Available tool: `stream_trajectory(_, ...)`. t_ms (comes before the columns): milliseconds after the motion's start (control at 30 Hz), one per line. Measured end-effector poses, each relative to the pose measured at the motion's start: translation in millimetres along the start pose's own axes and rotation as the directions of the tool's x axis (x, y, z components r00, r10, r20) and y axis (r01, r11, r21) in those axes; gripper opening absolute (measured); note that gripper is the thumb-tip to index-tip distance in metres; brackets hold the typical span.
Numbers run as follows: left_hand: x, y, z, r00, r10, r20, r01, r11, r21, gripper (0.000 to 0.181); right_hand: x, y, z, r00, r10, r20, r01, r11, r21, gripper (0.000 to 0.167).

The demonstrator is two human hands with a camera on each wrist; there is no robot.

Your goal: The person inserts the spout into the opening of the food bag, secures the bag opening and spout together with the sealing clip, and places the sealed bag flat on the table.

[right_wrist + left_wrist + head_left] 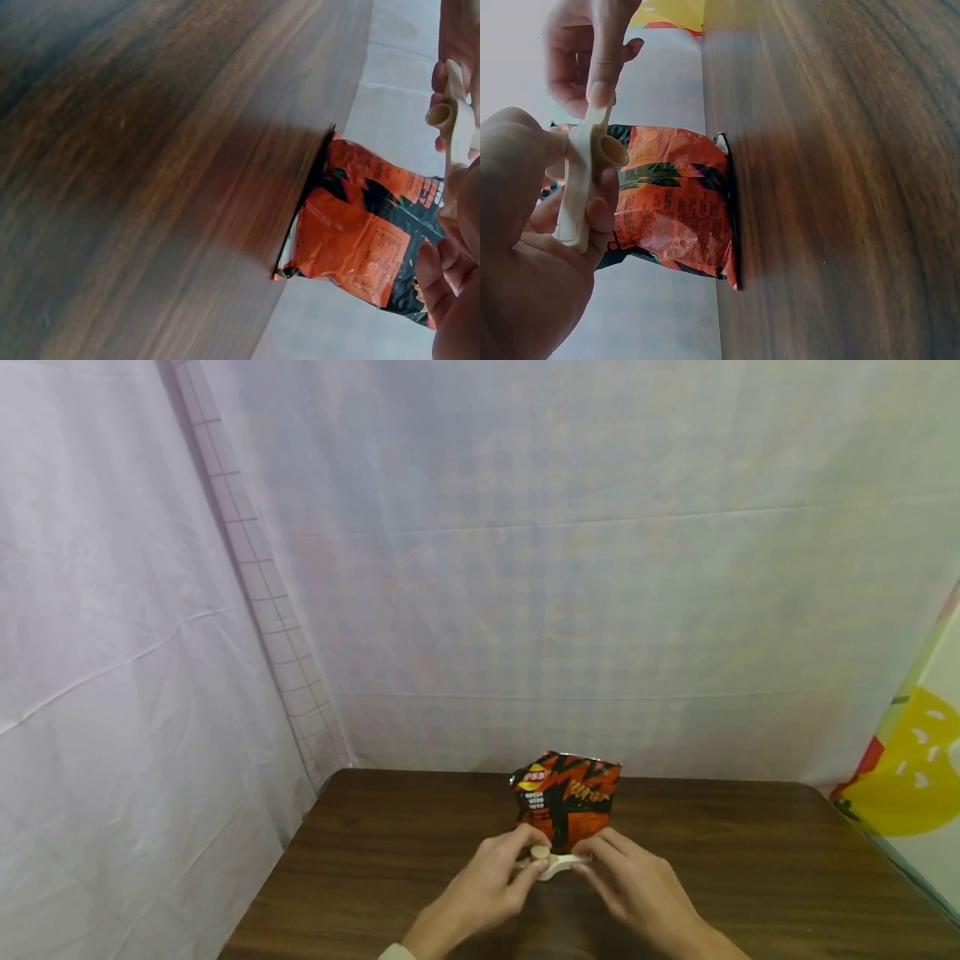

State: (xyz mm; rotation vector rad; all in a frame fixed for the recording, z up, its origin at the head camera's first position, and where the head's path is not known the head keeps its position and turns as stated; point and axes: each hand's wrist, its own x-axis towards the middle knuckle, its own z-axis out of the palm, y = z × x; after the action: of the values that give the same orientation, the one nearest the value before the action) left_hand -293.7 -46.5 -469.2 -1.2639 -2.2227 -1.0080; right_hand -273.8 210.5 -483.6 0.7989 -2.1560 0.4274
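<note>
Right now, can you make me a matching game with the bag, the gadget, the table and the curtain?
Things:
1. bag
2. gadget
3. table
4. curtain

Clues:
A. brown, with wood grain
B. pale, hanging behind everything else
C. orange and black, with printing on it
D. cream, gripped in the hands

Right pairs: 1-C, 2-D, 3-A, 4-B

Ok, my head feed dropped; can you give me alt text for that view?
A person's left hand and right hand hold a narrow cream plastic piece between them, in front of a crinkled orange-and-black foil bag standing upright on a dark brown wooden table. A pale fabric curtain hangs behind.
</note>
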Motion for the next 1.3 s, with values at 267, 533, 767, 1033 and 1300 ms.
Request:
stream_trajectory(267,-1.0,-1.8,2.0,0.997,-0.067,0.031,0.069,0.996,-0.049,0.013,-2.2,-0.1,-2.7,0.999,0.031,-0.018,-0.031,0.999,0.012,0.028)
stream_trajectory(533,-1.3,-1.7,3.4,0.996,-0.086,0.039,0.088,0.995,-0.052,0.015,-3.6,-1.2,-3.8,0.999,0.034,-0.035,-0.033,0.999,0.026,0.029)
stream_trajectory(767,-0.8,-1.9,5.0,0.996,-0.088,0.032,0.089,0.996,-0.027,0.014,-4.3,-1.2,-3.9,0.999,0.036,-0.038,-0.035,0.999,0.023,0.029)
stream_trajectory(1033,-1.0,-2.0,4.9,0.996,-0.083,0.028,0.083,0.996,-0.018,0.014,-4.4,-1.2,-3.7,0.998,0.037,-0.042,-0.035,0.999,0.026,0.030)
stream_trajectory(1300,-0.8,-2.5,4.7,0.995,-0.095,0.013,0.095,0.995,-0.025,0.013,-4.1,-3.0,-5.1,0.997,0.057,-0.047,-0.056,0.998,0.025,0.031)
